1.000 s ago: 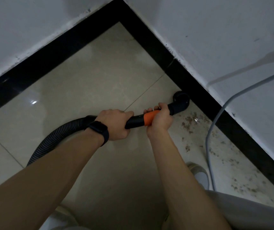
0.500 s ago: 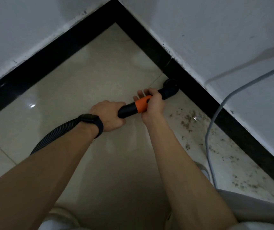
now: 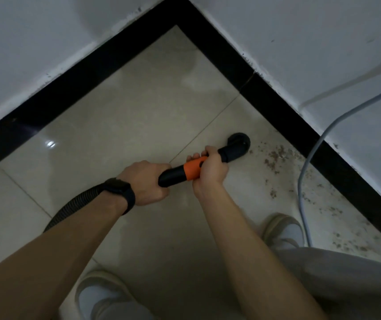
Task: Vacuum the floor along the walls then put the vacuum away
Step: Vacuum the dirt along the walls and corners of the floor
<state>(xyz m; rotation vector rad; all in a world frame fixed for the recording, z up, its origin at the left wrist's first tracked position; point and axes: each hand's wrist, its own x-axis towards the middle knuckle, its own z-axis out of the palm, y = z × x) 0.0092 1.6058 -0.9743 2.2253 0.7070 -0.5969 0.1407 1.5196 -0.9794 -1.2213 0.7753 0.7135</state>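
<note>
Your left hand (image 3: pixel 147 181) and right hand (image 3: pixel 209 173) both grip the wand (image 3: pixel 173 177). Nozzle (image 3: pixel 239 146) down on the floor (image 3: pixel 138 112), near the right skirting (image 3: pixel 277 105). Corner looks clean. Debris (image 3: pixel 275 155) lines that edge beside the nozzle. Vacuuming unfinished, stowing not begun.

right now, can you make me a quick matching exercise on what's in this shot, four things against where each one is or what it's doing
Things
1. left hand
2. right hand
3. nozzle
4. grey cable

Places or states
a. comes down across the black skirting onto the floor
b. grips the black tube behind the orange part
c. down on the tile beside the debris
d. grips the orange collar

Pairs: 1-b, 2-d, 3-c, 4-a
</note>
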